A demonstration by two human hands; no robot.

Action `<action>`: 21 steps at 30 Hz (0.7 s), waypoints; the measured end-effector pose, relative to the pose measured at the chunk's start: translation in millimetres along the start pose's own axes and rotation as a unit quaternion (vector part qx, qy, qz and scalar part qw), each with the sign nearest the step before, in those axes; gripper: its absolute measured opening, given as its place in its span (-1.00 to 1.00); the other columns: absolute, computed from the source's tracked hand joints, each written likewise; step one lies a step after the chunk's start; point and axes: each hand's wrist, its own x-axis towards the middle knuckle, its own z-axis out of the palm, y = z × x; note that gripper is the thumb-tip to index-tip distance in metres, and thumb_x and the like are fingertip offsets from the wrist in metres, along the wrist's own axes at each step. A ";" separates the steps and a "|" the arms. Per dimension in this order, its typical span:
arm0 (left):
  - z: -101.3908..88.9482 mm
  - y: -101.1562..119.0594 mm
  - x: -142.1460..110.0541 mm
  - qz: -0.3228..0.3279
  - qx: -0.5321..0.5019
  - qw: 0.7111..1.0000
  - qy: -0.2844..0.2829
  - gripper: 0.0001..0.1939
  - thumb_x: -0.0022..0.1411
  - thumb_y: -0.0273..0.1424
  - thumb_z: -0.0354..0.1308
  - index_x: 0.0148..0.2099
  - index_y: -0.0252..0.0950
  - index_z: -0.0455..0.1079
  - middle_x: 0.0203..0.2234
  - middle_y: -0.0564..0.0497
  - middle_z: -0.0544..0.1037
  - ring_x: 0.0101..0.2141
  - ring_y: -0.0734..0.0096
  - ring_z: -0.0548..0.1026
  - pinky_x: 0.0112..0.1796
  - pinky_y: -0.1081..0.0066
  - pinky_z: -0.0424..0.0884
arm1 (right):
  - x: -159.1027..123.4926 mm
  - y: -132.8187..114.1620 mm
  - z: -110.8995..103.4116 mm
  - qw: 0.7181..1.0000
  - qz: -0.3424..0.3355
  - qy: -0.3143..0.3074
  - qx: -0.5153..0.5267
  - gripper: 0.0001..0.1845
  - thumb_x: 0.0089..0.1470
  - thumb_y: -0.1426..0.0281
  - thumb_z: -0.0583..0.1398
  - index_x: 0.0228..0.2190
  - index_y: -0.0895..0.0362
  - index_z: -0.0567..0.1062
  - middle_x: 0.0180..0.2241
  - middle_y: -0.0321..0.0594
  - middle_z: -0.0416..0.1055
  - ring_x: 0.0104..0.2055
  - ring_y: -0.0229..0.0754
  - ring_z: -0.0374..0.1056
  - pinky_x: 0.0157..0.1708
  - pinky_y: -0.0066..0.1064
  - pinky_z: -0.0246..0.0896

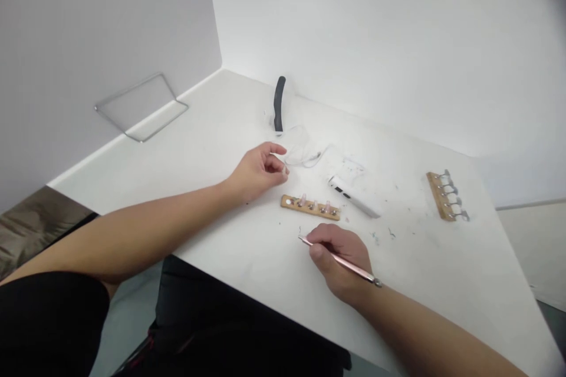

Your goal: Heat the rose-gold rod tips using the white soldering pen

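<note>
The left hand (260, 174) sits at 10 o'clock from the near wooden strip (289, 207), its thumb and a finger pinched around a small pale piece (285, 171) too small to identify; the index finger is raised clear. The right hand (345, 259), at 5 o'clock from the strip, has its fingers closed around a slim pink pen-like tool (351, 267) as one holds a pencil, the narrow tip pointing to 10 o'clock. That tip lies just short of the strip, apart from it.

The near strip lies on the white tabletop (247, 259) between the two hands, with a row of metal clips and pale pinkish pieces along it. A white handheld device (360, 200) lies near its 2 o'clock side, and a thin white cable (305, 163) loops at 12. Well out at 3 o'clock is a second wooden strip (437, 197) with metal clips. A black curved object (278, 105) lies between 11 and 12, and a metal wire frame (141, 141) is farther off at 10, by the wall (110, 23).
</note>
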 end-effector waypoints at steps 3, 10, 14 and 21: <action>-4.2 8.9 -3.4 0.012 -0.041 0.999 0.013 -0.60 -0.07 -0.58 0.20 -0.14 -0.32 0.22 -0.55 0.13 0.43 -0.41 0.50 0.45 -0.29 0.40 0.33 | 0.0 0.1 -0.5 0.999 -0.010 0.000 0.050 -0.94 0.00 0.38 0.18 -0.43 0.12 0.42 -0.59 -0.31 0.29 -0.60 -0.31 0.19 -0.58 -0.44 0.13; 2.1 24.3 -20.1 0.000 -0.161 0.986 -0.048 -0.63 -0.11 -0.64 0.22 -0.21 -0.32 0.26 -0.58 0.15 0.44 -0.41 0.50 0.47 -0.31 0.41 0.37 | 3.9 -11.0 2.9 0.985 -0.016 -0.147 0.088 -0.88 0.02 0.43 0.16 -0.34 0.13 0.47 -0.53 -0.25 0.39 -0.51 -0.29 0.27 -0.51 -0.44 0.17; 9.9 26.3 -29.5 -0.036 -0.208 0.970 -0.119 -0.64 -0.13 -0.64 0.24 -0.23 -0.32 0.29 -0.56 0.12 0.48 -0.45 0.51 0.48 -0.34 0.42 0.39 | 3.2 -16.6 7.3 0.976 0.048 -0.184 0.104 -0.70 0.10 0.21 0.07 -0.43 0.19 0.42 -0.56 -0.23 0.32 -0.56 -0.30 0.20 -0.58 -0.46 0.11; 14.2 22.6 -34.8 -0.065 -0.248 0.953 -0.161 -0.66 -0.11 -0.64 0.25 -0.24 -0.33 0.30 -0.53 0.09 0.50 -0.46 0.54 0.48 -0.35 0.46 0.40 | 3.2 -19.6 11.2 0.966 0.061 -0.221 0.119 -0.51 0.16 0.05 -0.11 -0.58 0.15 0.21 -0.64 -0.35 0.10 -0.60 -0.33 0.05 -0.61 -0.49 0.00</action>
